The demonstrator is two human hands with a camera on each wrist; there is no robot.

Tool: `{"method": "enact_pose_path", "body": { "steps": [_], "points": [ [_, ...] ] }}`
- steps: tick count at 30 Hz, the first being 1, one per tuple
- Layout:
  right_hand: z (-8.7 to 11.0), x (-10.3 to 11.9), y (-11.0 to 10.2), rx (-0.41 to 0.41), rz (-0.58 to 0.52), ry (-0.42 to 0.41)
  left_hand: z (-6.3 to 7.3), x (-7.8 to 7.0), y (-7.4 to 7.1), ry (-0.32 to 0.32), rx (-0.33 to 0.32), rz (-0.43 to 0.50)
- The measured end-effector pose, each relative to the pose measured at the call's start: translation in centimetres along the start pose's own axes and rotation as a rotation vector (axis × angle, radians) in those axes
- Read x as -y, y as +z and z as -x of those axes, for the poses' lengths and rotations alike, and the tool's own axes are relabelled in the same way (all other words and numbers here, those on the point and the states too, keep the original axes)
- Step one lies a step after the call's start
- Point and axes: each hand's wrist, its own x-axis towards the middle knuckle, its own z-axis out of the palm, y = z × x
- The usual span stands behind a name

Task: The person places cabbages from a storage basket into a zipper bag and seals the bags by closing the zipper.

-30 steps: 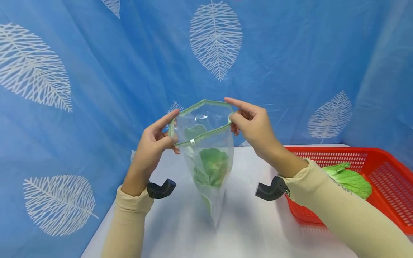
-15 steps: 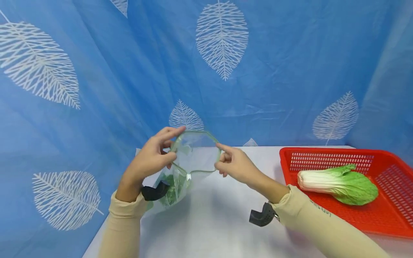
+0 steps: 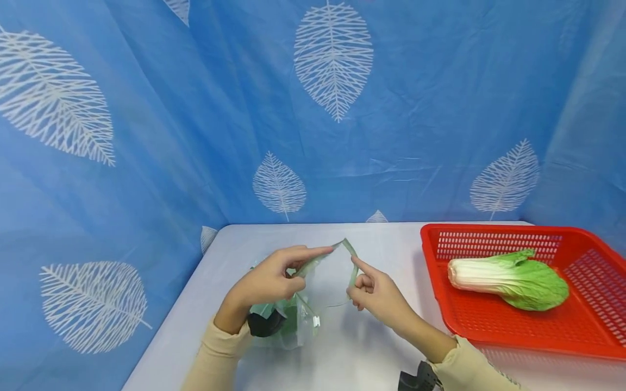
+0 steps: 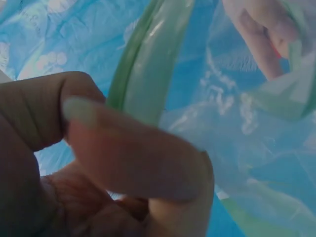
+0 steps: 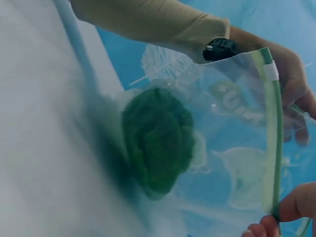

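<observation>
A clear zip bag (image 3: 304,326) with a green-edged mouth lies low over the white table, its mouth spread toward the right. My left hand (image 3: 269,277) pinches the left side of the rim between thumb and curled fingers, index finger stretched along the edge. On the opposite side, my right hand (image 3: 375,293) pinches the rim, index finger pointing up along it. A white slider (image 5: 271,71) sits at one end of the zip in the right wrist view. Inside the bag is a dark green leafy vegetable (image 5: 157,143), mostly hidden by my left hand in the head view.
To the right stands a red plastic basket (image 3: 601,304) with a white-stemmed leafy cabbage (image 3: 508,279) lying in it. A blue curtain (image 3: 415,108) with white leaf prints hangs behind and to the left of the white table (image 3: 342,358).
From hanging upright between my hands, the bag has come down and tipped onto its side, mouth turned right. Both hands have lowered with it. My right sleeve no longer covers the basketed cabbage.
</observation>
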Motion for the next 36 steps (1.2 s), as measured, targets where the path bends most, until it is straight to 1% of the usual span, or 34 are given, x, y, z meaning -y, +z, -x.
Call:
{"method": "enact_pose_path", "body": {
  "steps": [3,6,9,12,15,19,21,24,30,33,36],
  "points": [
    [0.6,-1.5,-0.2,-0.018,-0.023,0.019,-0.6,0.6,1.3,0.025,0.039,0.053],
    [1.0,-3.0,-0.6,-0.031,-0.039,0.035,-1.2,1.2,2.4,0.009,0.074,0.085],
    [1.5,-4.7,-0.9,-0.034,-0.066,0.054,-2.0,1.4,3.3,-0.012,0.117,0.076],
    [1.9,-6.0,-1.2,-0.033,-0.096,0.077,-2.5,1.4,3.9,-0.029,0.164,0.055],
    [2.0,-6.8,-1.3,-0.037,-0.125,0.074,-2.7,1.5,4.3,-0.052,0.184,0.037],
    [2.0,-7.5,-1.3,-0.036,-0.130,0.044,-2.8,1.7,4.8,-0.099,0.159,0.020],
    [2.1,-7.9,-1.3,-0.047,-0.136,0.049,-2.9,1.9,5.0,-0.113,0.139,0.019],
    [2.1,-8.0,-1.3,-0.071,-0.130,0.055,-3.0,2.1,5.3,-0.102,0.100,0.009],
    [2.3,-7.9,-1.1,-0.126,-0.102,0.070,-3.7,2.8,6.3,-0.067,0.042,-0.008],
    [2.5,-7.8,-0.8,-0.150,-0.076,0.083,-3.7,3.2,6.6,-0.063,0.030,0.009],
    [2.7,-7.6,-0.7,-0.163,-0.060,0.076,-3.6,3.4,6.6,-0.061,0.025,0.032]
  ]
}}
